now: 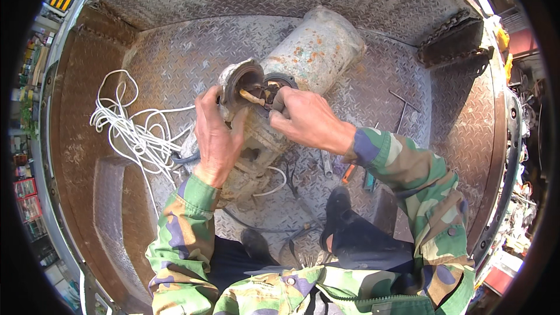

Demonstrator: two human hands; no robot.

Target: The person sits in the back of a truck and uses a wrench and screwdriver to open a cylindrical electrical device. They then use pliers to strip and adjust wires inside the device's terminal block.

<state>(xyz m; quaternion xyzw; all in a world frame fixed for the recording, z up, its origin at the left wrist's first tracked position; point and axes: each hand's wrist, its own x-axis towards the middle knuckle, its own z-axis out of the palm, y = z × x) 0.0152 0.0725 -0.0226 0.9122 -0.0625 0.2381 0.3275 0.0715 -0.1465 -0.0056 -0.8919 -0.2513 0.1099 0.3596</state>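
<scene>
Camouflage jacket (256, 296); hands (217, 134) (310, 119) at opened metal machine (312, 49) (white rope (137, 140) beside).

– Which colours is the cylinder (321, 46) showing, near the far edge of the floor (175, 46)?
– It is showing pale grey with orange spots.
– And the rope (137, 146), toward the left edge?
– It is looking white. The floor is showing grey-brown, with raised diamond pattern.
– The sleeves (417, 184)?
– They are carrying green, brown, cream and purple camouflage.

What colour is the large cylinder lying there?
The cylinder is pale grey with orange patches, best in head view.
</scene>
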